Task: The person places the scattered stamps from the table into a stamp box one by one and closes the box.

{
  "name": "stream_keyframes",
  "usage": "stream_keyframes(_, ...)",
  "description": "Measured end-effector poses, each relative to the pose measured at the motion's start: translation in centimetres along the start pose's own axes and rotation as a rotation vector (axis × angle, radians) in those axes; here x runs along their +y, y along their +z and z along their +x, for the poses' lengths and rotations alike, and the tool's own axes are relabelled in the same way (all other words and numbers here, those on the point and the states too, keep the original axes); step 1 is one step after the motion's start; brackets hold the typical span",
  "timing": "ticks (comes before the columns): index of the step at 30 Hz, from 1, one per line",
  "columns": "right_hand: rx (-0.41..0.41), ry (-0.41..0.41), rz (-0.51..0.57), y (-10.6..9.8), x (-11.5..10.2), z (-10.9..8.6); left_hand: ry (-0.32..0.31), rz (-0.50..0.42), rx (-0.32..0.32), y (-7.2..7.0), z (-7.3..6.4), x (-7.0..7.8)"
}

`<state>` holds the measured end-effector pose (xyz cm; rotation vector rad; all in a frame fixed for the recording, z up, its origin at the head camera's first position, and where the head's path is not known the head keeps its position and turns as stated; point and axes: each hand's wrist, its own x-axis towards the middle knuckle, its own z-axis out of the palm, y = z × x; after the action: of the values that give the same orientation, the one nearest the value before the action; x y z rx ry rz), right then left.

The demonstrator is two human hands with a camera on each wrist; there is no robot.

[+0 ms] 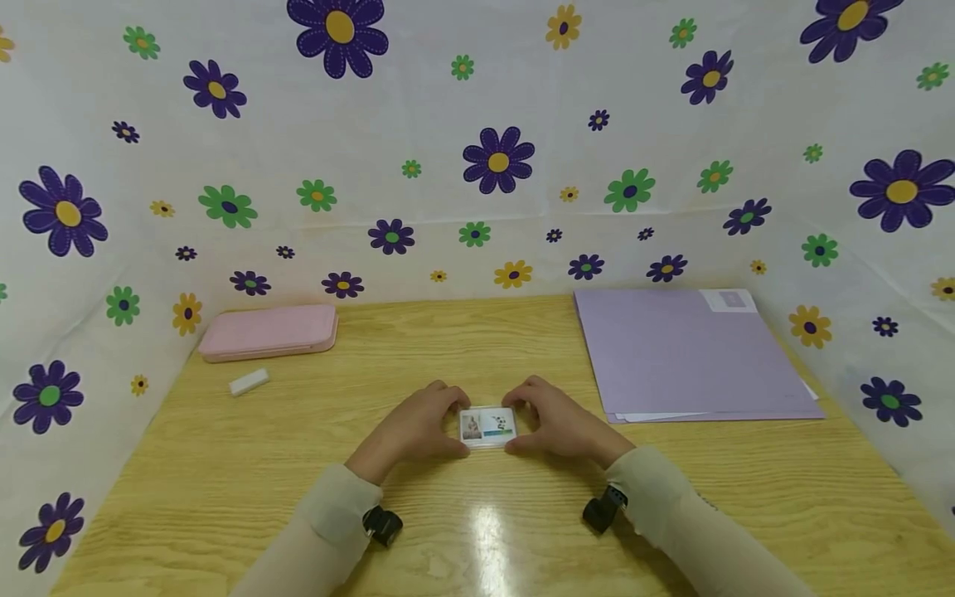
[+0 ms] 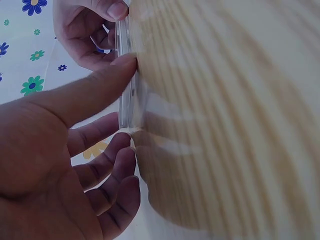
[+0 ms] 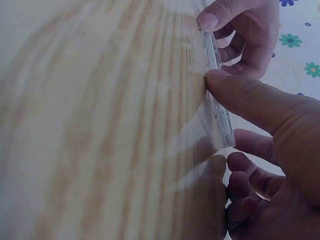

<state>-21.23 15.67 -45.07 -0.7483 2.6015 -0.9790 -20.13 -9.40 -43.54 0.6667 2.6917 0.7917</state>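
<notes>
A small clear plastic card case point(image 1: 488, 426) lies flat on the wooden table in front of the person. Printed on its white face are a grey figure at left and a black-and-white animal picture at right. The left hand point(image 1: 422, 424) pinches the case's left end between thumb and fingers. At the opposite end, the right hand point(image 1: 558, 424) holds it the same way. Seen edge-on in the left wrist view, the case point(image 2: 125, 95) is thin, with the thumb on its near side. The right wrist view also shows the case point(image 3: 223, 120) close to the tabletop.
A pink zippered pencil case point(image 1: 270, 332) lies at the back left, with a white eraser point(image 1: 249, 382) in front of it. Purple folders point(image 1: 686, 356) with white sheets poking out occupy the back right. Flower-printed cloth point(image 1: 418, 124) walls the table's back and sides.
</notes>
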Motion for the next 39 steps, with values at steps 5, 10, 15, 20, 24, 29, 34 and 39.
stream_keyframes(5,0.000,0.005,-0.017,0.1,0.0,0.1,-0.010,0.001,0.002,0.3,0.1,0.0)
stream_keyframes(10,-0.012,-0.001,-0.037,-0.1,-0.2,0.2,-0.016,0.045,0.016,0.6,0.5,0.2)
stream_keyframes(15,-0.024,0.002,-0.073,-0.1,-0.7,0.3,-0.049,0.126,0.022,0.8,0.4,0.5)
stream_keyframes(20,-0.033,0.037,-0.095,0.0,-1.0,0.3,-0.057,0.179,0.024,0.7,0.6,0.8)
stream_keyframes(24,-0.038,0.068,-0.090,0.1,-1.2,0.1,-0.059,0.155,0.007,0.5,0.6,0.9)
stream_keyframes(29,-0.038,0.061,-0.098,0.3,-1.1,-0.4,-0.076,0.104,-0.013,0.5,0.5,1.0)
stream_keyframes(34,-0.019,0.058,-0.087,-0.1,-0.8,-0.5,-0.063,0.125,-0.028,0.0,0.3,1.6)
stream_keyframes(39,0.027,0.037,-0.019,-0.5,-0.5,-0.7,-0.066,0.100,-0.024,-0.3,-0.2,1.4)
